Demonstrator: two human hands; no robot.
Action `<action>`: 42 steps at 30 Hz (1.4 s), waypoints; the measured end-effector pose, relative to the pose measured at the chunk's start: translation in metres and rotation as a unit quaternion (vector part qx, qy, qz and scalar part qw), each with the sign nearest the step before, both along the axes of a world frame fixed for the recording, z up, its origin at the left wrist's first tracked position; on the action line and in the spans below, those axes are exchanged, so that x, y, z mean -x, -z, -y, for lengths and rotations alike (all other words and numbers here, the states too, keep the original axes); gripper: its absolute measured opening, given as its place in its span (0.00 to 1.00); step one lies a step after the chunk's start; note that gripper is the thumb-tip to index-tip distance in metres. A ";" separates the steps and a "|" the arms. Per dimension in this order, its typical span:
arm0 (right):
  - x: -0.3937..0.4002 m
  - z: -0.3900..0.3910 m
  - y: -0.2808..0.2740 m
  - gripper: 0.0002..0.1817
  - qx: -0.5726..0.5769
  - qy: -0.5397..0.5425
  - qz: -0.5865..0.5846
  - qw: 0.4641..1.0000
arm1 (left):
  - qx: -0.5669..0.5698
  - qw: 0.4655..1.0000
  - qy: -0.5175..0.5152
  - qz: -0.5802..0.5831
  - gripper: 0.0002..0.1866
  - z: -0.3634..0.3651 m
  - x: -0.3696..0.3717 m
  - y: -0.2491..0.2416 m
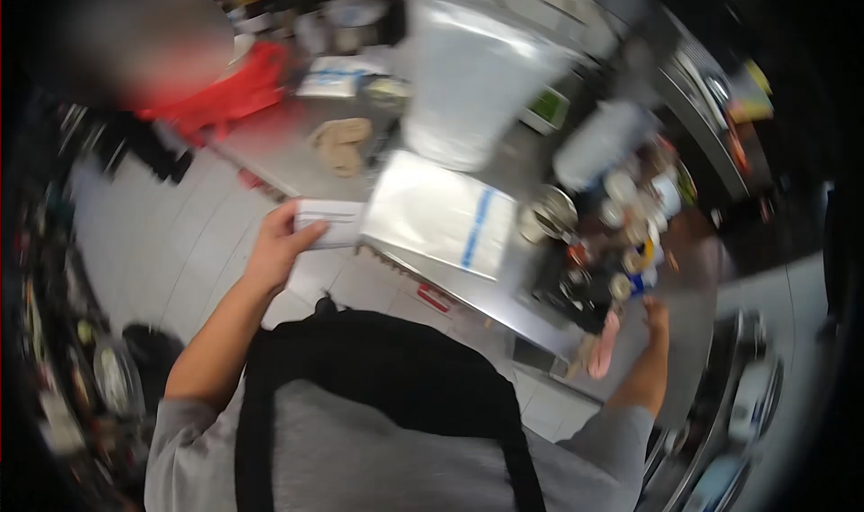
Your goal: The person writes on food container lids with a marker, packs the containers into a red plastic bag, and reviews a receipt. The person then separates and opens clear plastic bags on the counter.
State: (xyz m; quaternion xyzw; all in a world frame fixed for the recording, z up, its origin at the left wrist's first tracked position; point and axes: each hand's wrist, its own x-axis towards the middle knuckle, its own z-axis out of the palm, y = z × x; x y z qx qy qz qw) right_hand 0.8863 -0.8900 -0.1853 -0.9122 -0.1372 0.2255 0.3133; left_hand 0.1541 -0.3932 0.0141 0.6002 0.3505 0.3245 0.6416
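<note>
My left hand (286, 238) is closed on a white paper slip (331, 222) with dark lines on it, the thumb lying on top. The slip juts out beside the table edge, right at the corner of a flat white plastic pack (436, 211) with a blue printed stripe. My right hand (657, 312) reaches to the right end of the steel table, close to a blue item (639, 283) among several jars and bottles. Its fingers are blurred and partly hidden, so I cannot tell whether they grip anything. A pink, elongated object (604, 344) lies just left of that hand.
A large clear plastic bag (472, 76) stands behind the white pack. Tan flat pieces (342, 145) lie on the table (261, 148). A metal pot (552, 212) sits near the jars. At the upper left is another person in red (234, 98). Shelving (751, 395) stands at right.
</note>
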 end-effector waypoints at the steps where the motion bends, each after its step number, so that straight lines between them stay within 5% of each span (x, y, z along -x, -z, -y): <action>1: 0.029 -0.012 -0.025 0.30 -0.052 0.059 -0.058 0.995 | -0.008 1.000 0.004 -0.013 0.14 0.001 -0.005 0.002; 2: 0.031 -0.010 -0.030 0.28 -0.031 -0.016 -0.046 0.998 | -0.002 1.000 0.008 -0.022 0.14 0.003 -0.010 0.002; 7: 0.096 -0.040 -0.105 0.14 -0.220 0.088 -0.280 0.931 | -0.028 0.997 0.047 -0.052 0.13 0.008 -0.036 0.003; 10: 0.098 -0.053 -0.131 0.12 -0.217 0.080 -0.285 0.930 | -0.010 0.996 0.070 -0.053 0.11 0.007 -0.046 0.003; 16: 0.105 -0.061 -0.130 0.11 0.056 0.081 -0.129 0.987 | -0.003 0.995 0.084 -0.062 0.09 0.016 -0.067 -0.006; 19: 0.070 -0.059 -0.058 0.09 0.044 -0.032 0.027 0.998 | 0.003 0.995 0.082 -0.057 0.09 0.018 -0.069 -0.004; 22: 0.086 -0.061 -0.055 0.11 0.031 0.014 0.100 0.994 | 0.006 0.994 0.090 -0.054 0.09 0.019 -0.072 -0.002; 24: 0.104 -0.059 -0.053 0.12 0.374 -0.063 0.208 0.902 | 0.003 0.993 0.100 -0.062 0.09 0.022 -0.072 -0.001; 27: 0.127 -0.038 -0.023 0.13 0.336 0.118 0.318 0.879 | -0.018 0.992 0.104 -0.074 0.09 0.023 -0.081 0.000; 28: 0.109 -0.003 -0.004 0.17 0.172 0.044 0.446 0.878 | -0.023 0.990 0.102 -0.092 0.10 0.024 -0.080 -0.001; 29: 0.138 -0.019 -0.055 0.13 0.130 0.086 0.456 0.876 | -0.018 0.988 0.120 -0.096 0.10 0.022 -0.083 0.000; 30: 0.161 -0.043 -0.096 0.15 -0.053 0.217 0.418 0.881 | -0.011 0.989 0.129 -0.078 0.11 0.021 -0.090 0.001; 31: 0.157 -0.048 -0.107 0.15 -0.244 0.168 0.446 0.845 | 0.000 0.988 0.139 -0.062 0.11 0.022 -0.098 -0.002; 33: 0.269 -0.129 -0.214 0.11 -0.396 0.082 0.348 0.846 | 0.034 0.988 0.151 -0.009 0.13 0.023 -0.115 0.000; 35: 0.347 -0.189 -0.246 0.09 -0.507 -0.055 0.215 0.833 | 0.066 0.981 0.179 0.032 0.13 0.029 -0.127 -0.005; 38: 0.420 -0.267 -0.245 0.11 -0.512 -0.302 -0.013 0.804 | 0.103 0.972 0.202 0.055 0.14 0.032 -0.136 -0.005; 42: 0.454 -0.349 -0.213 0.09 -0.480 -0.339 -0.110 0.802 | 0.144 0.960 0.214 0.105 0.14 0.028 -0.127 -0.007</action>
